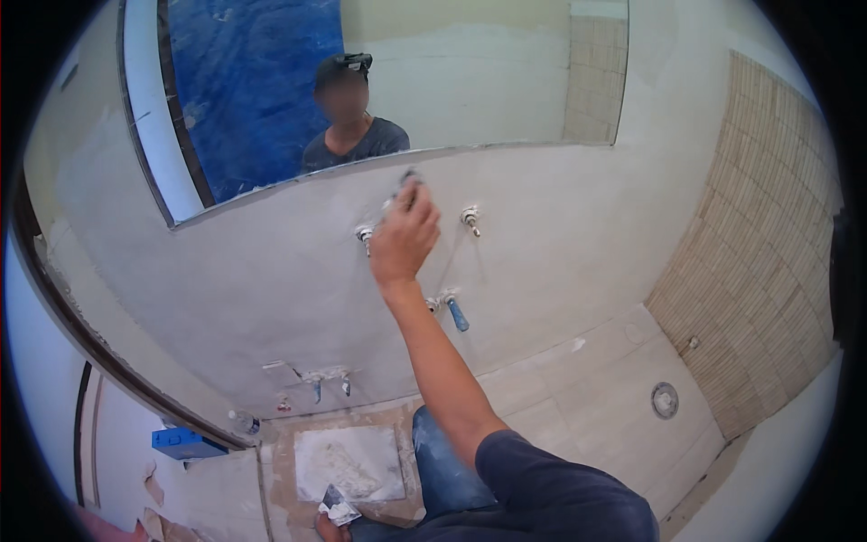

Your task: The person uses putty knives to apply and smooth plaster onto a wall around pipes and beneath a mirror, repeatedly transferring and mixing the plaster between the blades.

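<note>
My right hand (405,230) grips a small dark tool (410,176), mostly hidden by my fingers, against the pale plastered wall (271,289) just below the mirror (479,81). Pipe fittings with white smears stick out beside it: one (364,237) to the left, another (470,217) to the right. Low at the bottom of the view, my left hand (330,528) holds a metal scraper (339,506) with white paste on it, beside a board (312,483) bearing white plaster on a sheet of cardboard (406,420).
Lower fittings (456,312) have blue parts. A blue box (185,443) and plastic bottle (242,420) stand near the left door frame (108,339). Ribbed tiles (741,244) cover the right wall above the floor drain (665,400). The mirror reflects a person in a cap and a blue sheet.
</note>
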### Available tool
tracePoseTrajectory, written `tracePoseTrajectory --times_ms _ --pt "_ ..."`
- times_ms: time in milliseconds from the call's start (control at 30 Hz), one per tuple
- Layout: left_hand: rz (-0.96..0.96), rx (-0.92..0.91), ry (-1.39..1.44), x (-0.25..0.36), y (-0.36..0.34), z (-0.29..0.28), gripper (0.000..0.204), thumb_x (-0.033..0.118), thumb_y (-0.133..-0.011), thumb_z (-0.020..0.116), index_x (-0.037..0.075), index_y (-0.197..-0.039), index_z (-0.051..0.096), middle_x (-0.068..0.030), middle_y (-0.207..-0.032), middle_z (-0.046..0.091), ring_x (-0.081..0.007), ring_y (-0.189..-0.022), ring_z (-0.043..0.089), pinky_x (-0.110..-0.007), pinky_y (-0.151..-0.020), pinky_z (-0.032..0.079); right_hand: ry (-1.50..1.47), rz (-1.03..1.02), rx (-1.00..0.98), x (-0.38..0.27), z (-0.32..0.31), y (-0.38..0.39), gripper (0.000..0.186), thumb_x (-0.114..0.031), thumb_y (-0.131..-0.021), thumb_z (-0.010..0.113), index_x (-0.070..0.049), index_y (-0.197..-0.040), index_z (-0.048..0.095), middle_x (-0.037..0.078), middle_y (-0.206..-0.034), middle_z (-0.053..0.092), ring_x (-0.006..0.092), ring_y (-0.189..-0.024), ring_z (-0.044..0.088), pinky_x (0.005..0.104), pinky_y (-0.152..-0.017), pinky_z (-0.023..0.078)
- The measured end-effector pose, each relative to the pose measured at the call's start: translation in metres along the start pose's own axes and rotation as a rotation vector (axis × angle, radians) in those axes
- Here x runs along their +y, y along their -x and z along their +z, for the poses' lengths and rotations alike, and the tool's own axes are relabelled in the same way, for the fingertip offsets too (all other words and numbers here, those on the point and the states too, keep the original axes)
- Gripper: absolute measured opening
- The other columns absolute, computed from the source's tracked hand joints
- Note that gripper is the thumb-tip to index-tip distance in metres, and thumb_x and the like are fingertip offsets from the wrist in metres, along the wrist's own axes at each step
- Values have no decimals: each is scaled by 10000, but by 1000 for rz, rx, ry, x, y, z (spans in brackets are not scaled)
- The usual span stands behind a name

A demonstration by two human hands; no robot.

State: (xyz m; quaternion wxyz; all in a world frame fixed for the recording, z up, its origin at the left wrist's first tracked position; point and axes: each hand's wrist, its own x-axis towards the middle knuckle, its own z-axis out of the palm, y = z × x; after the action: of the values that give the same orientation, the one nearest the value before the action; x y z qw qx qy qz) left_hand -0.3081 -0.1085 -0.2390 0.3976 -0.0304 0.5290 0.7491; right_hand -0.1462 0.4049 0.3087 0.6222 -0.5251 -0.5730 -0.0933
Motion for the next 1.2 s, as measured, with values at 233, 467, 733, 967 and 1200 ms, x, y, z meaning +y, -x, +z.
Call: tracePoseTrajectory --times_ms 233,467,733,967,1200 --pt "28 59 1 -6 1 -1 342 289 -1061 415 120 -1305 585 -86 -1167 710 -292 -980 744 -436 -677 611 -328 186 67 38 -21 11 511 -196 -1078 485 65 -1516 467 211 -1445 515 404 -1322 516 502 -1055 483" --pt "27 57 -5 -4 -1 2 364 282 -1055 417 111 -1339 568 -98 -1194 702 -307 -1018 738 -466 -710 616 -598 689 96 43 -17 -20 552 -263 -1125 404 84 -1555 396 220 -1514 427 402 -1332 508 484 -1069 479" --pt "12 33 -6 0 3 4 361 269 -1065 398 110 -1340 570 -98 -1199 701 -306 -1029 737 -453 -710 622 -243 568 -15 3 -3 -29 641 -158 -1004 647 59 -1554 400 205 -1502 422 408 -1322 469 517 -1049 470" --pt "17 64 10 -2 4 5 365 277 -1058 406 104 -1332 575 -92 -1210 701 -285 -1028 736 -442 -713 622 -445 281 -34 5 -14 7 573 -138 -1007 629 66 -1513 454 195 -1480 458 426 -1317 479 512 -1086 444" --pt "50 31 39 -6 -1 -1 353 276 -1053 418 115 -1322 579 -81 -1187 707 -289 -1005 744 -445 -704 625 -464 489 37 27 -23 -45 524 -200 -1094 505 101 -1516 436 227 -1482 445 423 -1319 482 519 -1088 456"
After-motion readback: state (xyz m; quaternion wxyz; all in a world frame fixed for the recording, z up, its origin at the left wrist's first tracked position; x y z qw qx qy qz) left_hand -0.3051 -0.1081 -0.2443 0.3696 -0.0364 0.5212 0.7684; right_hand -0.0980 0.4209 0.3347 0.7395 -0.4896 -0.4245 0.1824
